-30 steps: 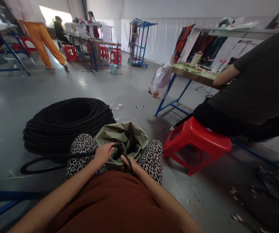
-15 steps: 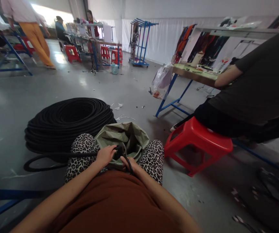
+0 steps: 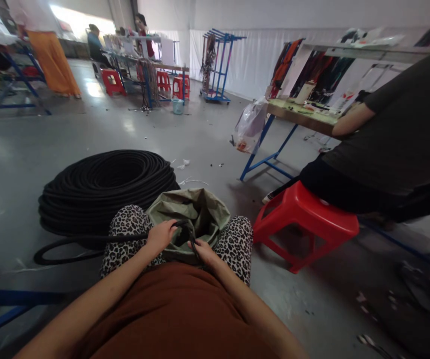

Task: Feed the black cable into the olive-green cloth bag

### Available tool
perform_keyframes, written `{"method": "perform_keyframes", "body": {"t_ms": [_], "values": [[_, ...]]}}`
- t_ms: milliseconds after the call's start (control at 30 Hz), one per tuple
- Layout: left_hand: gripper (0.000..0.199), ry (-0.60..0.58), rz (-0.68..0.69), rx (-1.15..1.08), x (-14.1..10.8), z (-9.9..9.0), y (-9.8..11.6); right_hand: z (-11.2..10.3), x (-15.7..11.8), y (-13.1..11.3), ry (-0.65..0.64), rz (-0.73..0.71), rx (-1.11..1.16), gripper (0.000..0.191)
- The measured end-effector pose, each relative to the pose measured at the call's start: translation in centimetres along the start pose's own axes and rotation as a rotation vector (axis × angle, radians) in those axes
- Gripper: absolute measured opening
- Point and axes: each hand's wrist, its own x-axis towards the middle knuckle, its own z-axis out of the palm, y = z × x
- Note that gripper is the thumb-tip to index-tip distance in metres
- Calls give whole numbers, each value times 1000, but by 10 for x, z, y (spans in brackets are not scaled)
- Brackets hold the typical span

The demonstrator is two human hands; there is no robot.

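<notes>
Between my knees stands an open green sack (image 3: 211,207) with a folded rim. A thick black cord (image 3: 125,238) runs from a loop on the floor, across my left thigh and over the sack's mouth. My left hand (image 3: 161,235) is closed around it at the sack's left side. Past that hand the cord arches and bends down to my right hand (image 3: 203,251), which also grips it, over the sack's near right side. A large coil of black cord (image 3: 108,192) lies on the floor by my left knee.
At right, a co-worker in a dark shirt (image 3: 398,129) sits on a red stool (image 3: 308,214) at a work table (image 3: 297,113). A clear plastic bag (image 3: 250,127) hangs from that table. A blue metal bar (image 3: 16,297) is at lower left. White thread scraps (image 3: 185,163) lie beyond the coil.
My hands have moved slightly apart, and the cord between them now shows as a clear arch. In the background, the person in orange trousers has shifted a little.
</notes>
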Motion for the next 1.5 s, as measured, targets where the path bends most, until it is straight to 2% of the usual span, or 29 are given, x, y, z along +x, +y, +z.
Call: {"method": "perform_keyframes", "body": {"t_ms": [100,233,500,933,1267,1500], "values": [[38,7,-6,-5,1,-1,-2,0,0,0,33,48,78,28],[38,20,-5,-11,2,-3,-1,2,-6,-4,-50,98,176,36],[38,9,3,-30,-6,-2,2,6,-17,-15,-81,139,250,47],[37,-10,30,-25,-11,-4,6,5,-16,-16,-85,154,254,42],[38,-83,29,30,-12,-9,8,5,-17,-20,-59,176,210,40],[38,-130,68,73,-12,-9,8,6,-12,-10,-57,144,125,41]]}}
